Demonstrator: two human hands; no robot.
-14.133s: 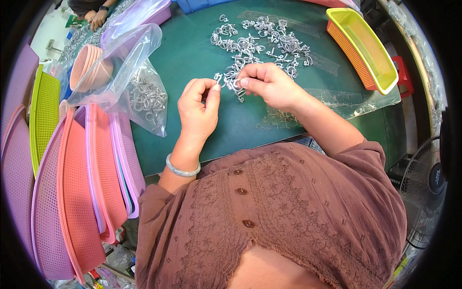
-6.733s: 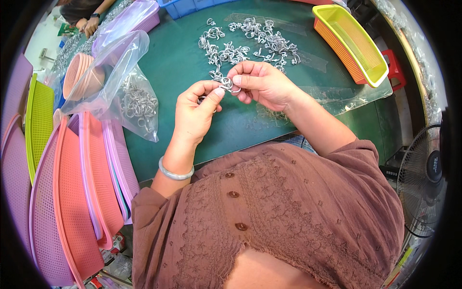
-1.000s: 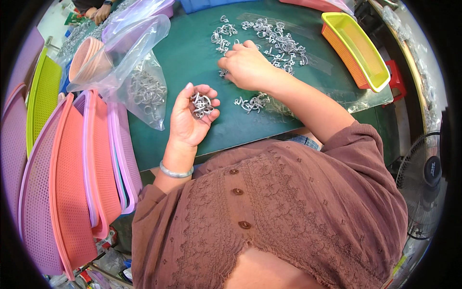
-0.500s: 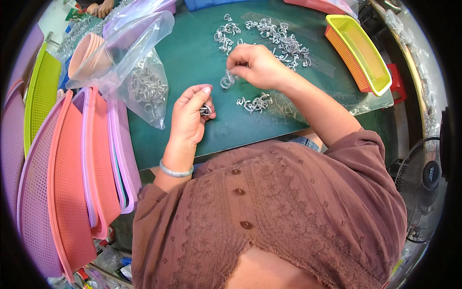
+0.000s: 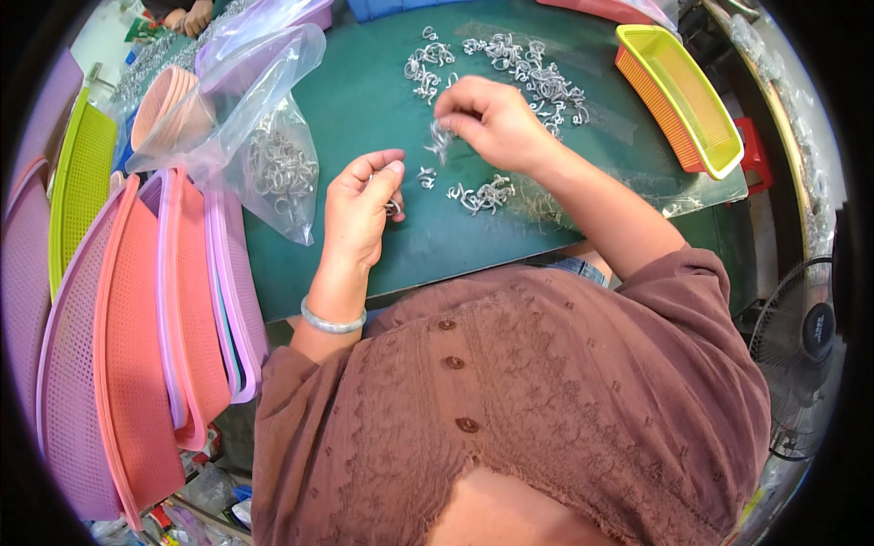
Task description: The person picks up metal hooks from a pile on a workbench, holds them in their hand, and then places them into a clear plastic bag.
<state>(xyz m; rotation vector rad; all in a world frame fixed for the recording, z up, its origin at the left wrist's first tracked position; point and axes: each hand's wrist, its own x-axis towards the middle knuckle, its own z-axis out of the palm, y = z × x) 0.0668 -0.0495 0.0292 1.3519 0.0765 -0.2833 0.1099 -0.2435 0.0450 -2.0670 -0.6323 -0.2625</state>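
My left hand (image 5: 360,207) is half closed above the near part of the green table, its thumb and fingers curled round some small grey curled hooks (image 5: 392,208). Farther right, my right hand (image 5: 492,123) pinches a few similar pieces (image 5: 439,143), which dangle blurred from its fingertips. Between the two hands a little grey hook (image 5: 426,177) lies on the tabletop. A small heap of hooks (image 5: 482,195) rests below my right hand. Beyond that hand spreads a larger scatter of them (image 5: 546,82), with another loose group (image 5: 428,64) to its left.
A clear plastic bag (image 5: 282,168) of grey hooks sits left on the green table (image 5: 364,109). Stacked pink and purple baskets (image 5: 146,364) crowd the left side. A yellow-and-orange basket (image 5: 678,105) stands at the right, near a fan (image 5: 801,355). Another person's hands (image 5: 193,16) show at far left.
My right hand has shifted slightly right, still pinching hooks. A small hook now lies on the table below its fingers. My left hand has turned a little, its fingers covering more of the hooks.
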